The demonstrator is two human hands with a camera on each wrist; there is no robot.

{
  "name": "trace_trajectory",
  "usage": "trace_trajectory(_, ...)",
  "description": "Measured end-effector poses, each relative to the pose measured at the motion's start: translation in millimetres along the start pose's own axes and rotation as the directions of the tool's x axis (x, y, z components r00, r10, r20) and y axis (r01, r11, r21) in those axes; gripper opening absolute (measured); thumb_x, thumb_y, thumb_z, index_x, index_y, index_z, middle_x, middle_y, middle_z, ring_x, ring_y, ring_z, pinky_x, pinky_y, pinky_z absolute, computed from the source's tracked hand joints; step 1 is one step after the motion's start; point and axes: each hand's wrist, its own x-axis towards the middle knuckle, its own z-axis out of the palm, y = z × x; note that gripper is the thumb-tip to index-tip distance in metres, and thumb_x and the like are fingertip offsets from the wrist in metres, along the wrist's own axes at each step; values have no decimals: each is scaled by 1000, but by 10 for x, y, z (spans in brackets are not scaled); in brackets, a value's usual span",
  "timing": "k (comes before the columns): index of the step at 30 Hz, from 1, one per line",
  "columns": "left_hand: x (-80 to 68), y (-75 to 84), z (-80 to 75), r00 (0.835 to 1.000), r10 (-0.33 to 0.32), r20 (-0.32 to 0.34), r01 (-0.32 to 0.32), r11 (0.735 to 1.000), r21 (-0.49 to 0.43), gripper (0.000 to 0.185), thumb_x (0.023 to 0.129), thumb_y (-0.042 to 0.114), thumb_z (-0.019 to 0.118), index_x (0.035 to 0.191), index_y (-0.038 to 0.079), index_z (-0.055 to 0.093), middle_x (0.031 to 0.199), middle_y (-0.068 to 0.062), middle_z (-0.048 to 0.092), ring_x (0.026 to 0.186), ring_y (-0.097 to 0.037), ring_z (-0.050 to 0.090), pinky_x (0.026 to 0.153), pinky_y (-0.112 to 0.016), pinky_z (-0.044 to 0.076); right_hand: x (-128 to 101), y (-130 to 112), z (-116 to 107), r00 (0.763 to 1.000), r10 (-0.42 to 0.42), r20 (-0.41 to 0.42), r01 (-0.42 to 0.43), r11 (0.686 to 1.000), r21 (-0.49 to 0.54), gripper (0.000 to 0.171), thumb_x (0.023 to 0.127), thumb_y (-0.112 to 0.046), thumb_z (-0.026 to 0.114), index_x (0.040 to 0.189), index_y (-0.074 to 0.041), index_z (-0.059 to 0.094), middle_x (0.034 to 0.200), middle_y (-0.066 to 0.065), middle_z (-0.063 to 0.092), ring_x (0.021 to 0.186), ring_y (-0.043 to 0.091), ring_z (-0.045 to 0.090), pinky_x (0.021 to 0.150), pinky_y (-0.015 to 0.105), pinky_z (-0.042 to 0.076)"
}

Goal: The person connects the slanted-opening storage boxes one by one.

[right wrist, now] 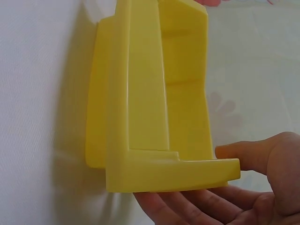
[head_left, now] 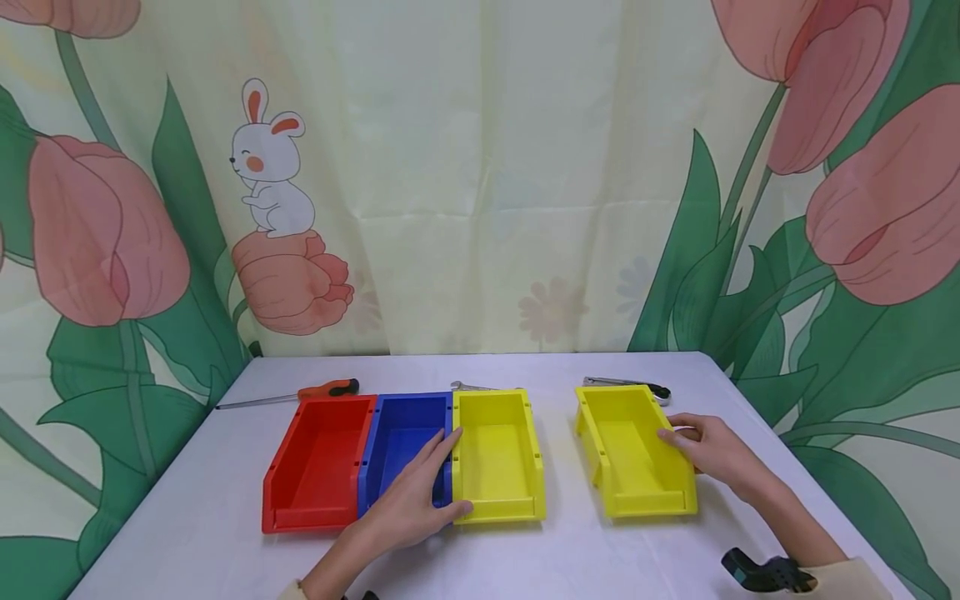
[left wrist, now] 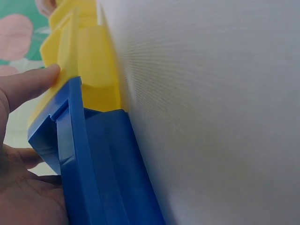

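Observation:
Red bin (head_left: 318, 467), blue bin (head_left: 401, 429) and yellow bin (head_left: 498, 454) stand side by side on the white table (head_left: 225, 500). My left hand (head_left: 416, 496) lies over the blue bin's right wall, fingers inside it and thumb on the yellow bin's front lip. In the left wrist view the blue bin (left wrist: 108, 164) sits between thumb and palm of this hand (left wrist: 23, 93), against the yellow bin (left wrist: 91, 61). A second yellow bin (head_left: 630, 454) stands apart to the right. My right hand (head_left: 712, 450) pinches its right wall (right wrist: 145, 93), with the hand's (right wrist: 253, 187) thumb over the rim and fingers underneath.
Behind the bins lie an orange-handled screwdriver (head_left: 326, 389), a wrench (head_left: 468, 386) and a black-handled tool (head_left: 630, 385). A flowered curtain hangs behind the table. A gap of bare table separates the two yellow bins.

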Motion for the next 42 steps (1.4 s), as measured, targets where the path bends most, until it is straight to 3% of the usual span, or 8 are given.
trace_trajectory(10,21,-29,16,1000,-11,22,11,1000,11,108,83,36,90,169,29,26,177,-15,25,157,-50,35,109,-76,45,4,-14,-7,999,39,-34,-38,999,17,67,107,-36,62,148,14,46,141,37,59,98,20,69,88,40,67)
trace_trajectory(25,9,-34,0,1000,25,9,-26,999,21,109,83,40,90,169,32,25,176,-16,26,156,-51,37,109,-76,46,-14,-80,15,998,32,-51,-29,998,57,64,107,-32,60,148,15,46,142,36,58,99,21,69,87,40,68)
trace_trajectory(35,20,-67,25,1000,23,7,-23,1000,21,108,83,38,90,169,30,26,176,-17,26,155,-51,37,109,-76,47,7,-250,24,999,10,-50,-7,998,62,64,107,-32,63,148,15,48,143,36,58,106,30,71,86,42,68)
trace_trajectory(42,1,-61,32,1000,15,1,-15,1000,17,109,82,37,91,169,29,27,176,-16,26,155,-52,36,107,-76,47,5,-438,20,998,-30,-55,34,996,79,65,107,-34,63,149,13,48,144,35,60,108,29,71,87,44,68)
